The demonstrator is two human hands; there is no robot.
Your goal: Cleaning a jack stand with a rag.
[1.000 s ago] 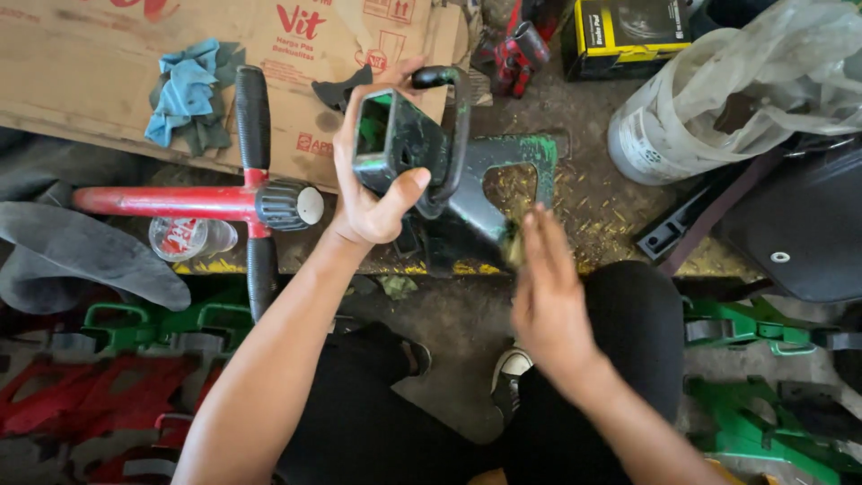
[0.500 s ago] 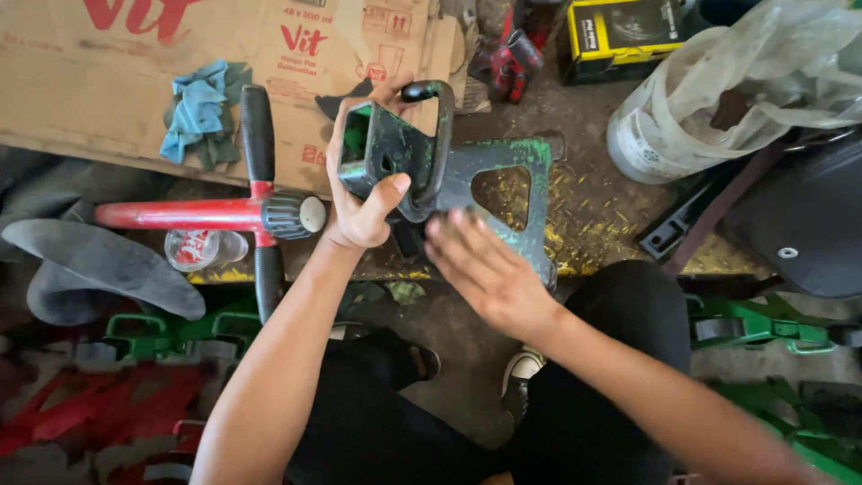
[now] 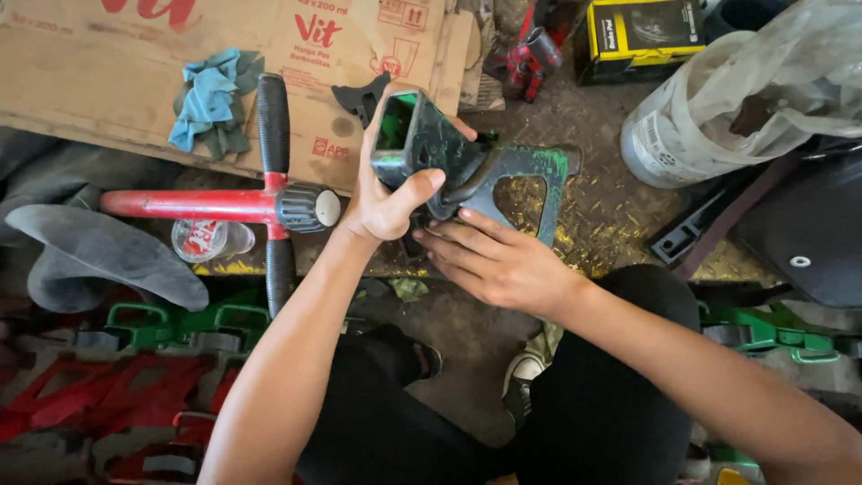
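A worn green and black metal bracket (image 3: 503, 175), with a square socket at one end and a triangular frame at the other, is held over the dirty floor. My left hand (image 3: 386, 193) grips the socket end, thumb across its front. My right hand (image 3: 494, 260) has its fingers against the underside of the bracket near the middle. A red bar with black grips and a grey end cap (image 3: 260, 205) lies just left of my left hand.
Flattened cardboard (image 3: 108, 72) with a blue rag (image 3: 211, 94) lies at the back. A clear plastic bottle (image 3: 211, 241) rests beside the red bar. A white bucket in a plastic bag (image 3: 718, 99) stands right. Green (image 3: 763, 328) and red frame parts (image 3: 72, 404) lie near my knees.
My right hand has come up from beside my knee and now touches the bracket from below. My left hand has kept its grip and turned the bracket slightly.
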